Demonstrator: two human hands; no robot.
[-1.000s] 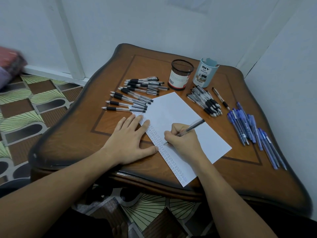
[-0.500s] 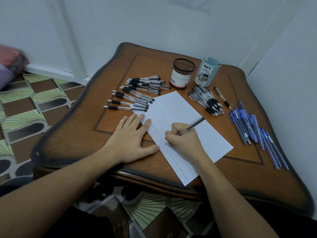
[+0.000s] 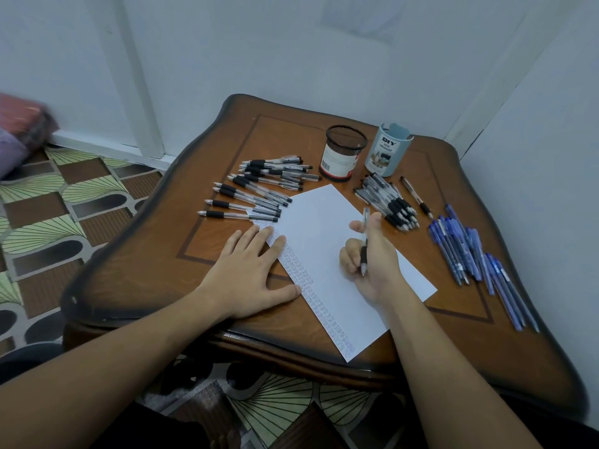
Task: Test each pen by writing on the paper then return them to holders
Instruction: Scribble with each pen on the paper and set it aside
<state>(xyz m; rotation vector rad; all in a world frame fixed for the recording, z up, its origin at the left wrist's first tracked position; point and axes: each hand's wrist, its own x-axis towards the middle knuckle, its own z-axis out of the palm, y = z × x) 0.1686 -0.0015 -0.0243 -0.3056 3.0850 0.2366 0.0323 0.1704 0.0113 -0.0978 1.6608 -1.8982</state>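
Pen in right hand — scribbles illegible

A white sheet of paper lies slantwise, a column of small written marks running down its left long edge, its near corner past the table rim. The left hand rests flat on that marked edge. The right hand grips a clear pen with a black grip, tip pointing back toward the wrist. Beyond the sheet stand a black mesh holder and a pale blue holder, side by side. Loose black-gripped pens lie left, a dark bundle and one brown pen beneath the holders, blue pens far right.
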